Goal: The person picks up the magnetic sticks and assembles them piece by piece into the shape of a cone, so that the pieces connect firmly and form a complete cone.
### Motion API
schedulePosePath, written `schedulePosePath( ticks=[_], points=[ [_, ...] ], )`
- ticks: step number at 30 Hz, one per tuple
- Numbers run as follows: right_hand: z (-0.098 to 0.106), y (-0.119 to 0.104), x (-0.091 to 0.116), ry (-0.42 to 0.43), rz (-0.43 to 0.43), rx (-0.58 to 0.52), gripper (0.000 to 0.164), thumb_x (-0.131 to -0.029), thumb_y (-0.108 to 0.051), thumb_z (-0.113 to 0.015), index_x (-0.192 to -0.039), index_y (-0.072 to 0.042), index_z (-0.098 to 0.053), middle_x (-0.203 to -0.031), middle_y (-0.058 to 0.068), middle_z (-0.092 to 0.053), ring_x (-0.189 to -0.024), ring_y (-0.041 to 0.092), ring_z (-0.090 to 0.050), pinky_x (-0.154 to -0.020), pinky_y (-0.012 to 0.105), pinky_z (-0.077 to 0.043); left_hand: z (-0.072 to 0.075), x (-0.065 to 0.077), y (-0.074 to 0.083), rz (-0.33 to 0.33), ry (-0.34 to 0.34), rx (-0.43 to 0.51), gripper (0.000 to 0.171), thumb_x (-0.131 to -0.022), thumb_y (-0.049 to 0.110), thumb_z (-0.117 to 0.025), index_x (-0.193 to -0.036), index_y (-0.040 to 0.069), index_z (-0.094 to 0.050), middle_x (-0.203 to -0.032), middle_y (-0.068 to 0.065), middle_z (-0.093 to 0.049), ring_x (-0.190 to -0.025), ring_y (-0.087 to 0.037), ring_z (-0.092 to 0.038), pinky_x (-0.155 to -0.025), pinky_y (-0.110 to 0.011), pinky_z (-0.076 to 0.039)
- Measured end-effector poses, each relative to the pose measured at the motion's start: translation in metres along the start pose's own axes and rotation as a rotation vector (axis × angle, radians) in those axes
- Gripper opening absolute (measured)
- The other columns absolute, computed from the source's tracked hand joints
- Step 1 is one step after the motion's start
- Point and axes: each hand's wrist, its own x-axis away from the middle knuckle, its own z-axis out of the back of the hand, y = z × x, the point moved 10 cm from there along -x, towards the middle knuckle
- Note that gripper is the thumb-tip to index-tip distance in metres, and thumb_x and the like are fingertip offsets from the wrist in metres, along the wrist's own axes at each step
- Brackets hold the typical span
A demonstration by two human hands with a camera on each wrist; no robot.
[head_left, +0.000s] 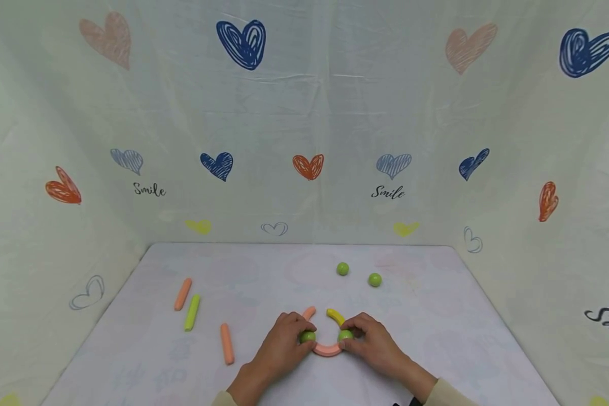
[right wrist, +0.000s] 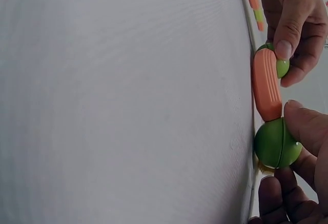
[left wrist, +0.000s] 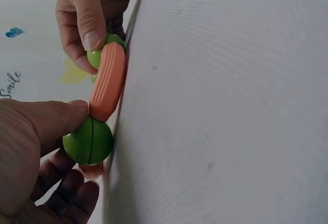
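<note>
My left hand [head_left: 282,345] pinches a green ball [left wrist: 88,141] between thumb and fingers, at the left end of a curved orange piece [head_left: 327,350]. At the other end of that curve, another green ball [right wrist: 278,143] sits in the pinch of my right hand [head_left: 378,345]. A second orange piece [head_left: 309,313] runs up and away from the left ball, partly behind my fingers. From the right ball, a curved yellow piece [head_left: 336,316] reaches up and inward. Together the pieces form a ring with a gap at the far side, low on the tabletop.
Left of my hands lie an orange stick [head_left: 226,343], a yellow-green stick [head_left: 192,312] and another orange stick [head_left: 182,294]. Two loose green balls [head_left: 342,269] [head_left: 375,279] rest farther back on the white table [head_left: 264,270]. A heart-printed curtain [head_left: 304,124] surrounds the table.
</note>
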Motion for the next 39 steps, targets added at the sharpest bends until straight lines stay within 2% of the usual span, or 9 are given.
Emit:
schedulePosePath(
  ticks=[17,22,26,32,39],
  points=[
    [0.000,0.002,0.000,-0.001,-0.009,-0.020,0.033,-0.088,-0.039,-0.086,-0.112,-0.019,-0.074,-0.102,-0.007,-0.063,-0.091,0.004,-0.057,-0.080,0.024,-0.050,0.001,-0.002,0.001,0.013,-0.042,-0.003,0.026,-0.091,0.031,-0.084,-0.114,0.021,-0.079,-0.109,0.010,-0.065,-0.103,-0.010,-0.054,-0.090,-0.032,-0.052],
    [0.000,0.001,0.000,-0.007,-0.004,-0.039,0.035,-0.088,-0.038,-0.086,-0.114,-0.017,-0.074,-0.104,-0.006,-0.063,-0.092,0.004,-0.059,-0.081,0.023,-0.051,0.005,-0.008,0.001,0.029,-0.037,0.016,0.025,-0.093,0.033,-0.082,-0.114,0.021,-0.078,-0.107,0.009,-0.066,-0.099,-0.009,-0.052,-0.084,-0.030,-0.050],
    [0.000,0.000,0.002,-0.022,-0.010,-0.046,0.036,-0.089,-0.036,-0.085,-0.117,-0.016,-0.073,-0.107,-0.004,-0.064,-0.095,0.006,-0.061,-0.082,0.024,-0.052,0.013,-0.019,-0.002,0.054,-0.014,0.054,0.024,-0.096,0.034,-0.079,-0.115,0.021,-0.078,-0.111,0.008,-0.067,-0.102,-0.012,-0.054,-0.086,-0.033,-0.052],
    [0.000,0.002,0.003,-0.041,-0.027,-0.051,0.034,-0.090,-0.033,-0.084,-0.117,-0.017,-0.072,-0.110,-0.003,-0.064,-0.098,0.007,-0.060,-0.084,0.024,-0.052,0.025,-0.042,-0.008,0.109,0.022,0.120,0.023,-0.098,0.030,-0.076,-0.118,0.019,-0.078,-0.119,0.003,-0.070,-0.105,-0.019,-0.059,-0.089,-0.040,-0.054],
    [0.001,0.002,0.003,-0.038,-0.021,-0.035,0.032,-0.090,-0.030,-0.084,-0.117,-0.017,-0.073,-0.110,-0.004,-0.064,-0.097,0.007,-0.059,-0.083,0.025,-0.052,0.040,-0.071,-0.009,0.098,0.065,0.173,0.023,-0.098,0.024,-0.076,-0.120,0.017,-0.077,-0.118,0.000,-0.071,-0.113,-0.026,-0.063,-0.096,-0.044,-0.056]
  ],
)
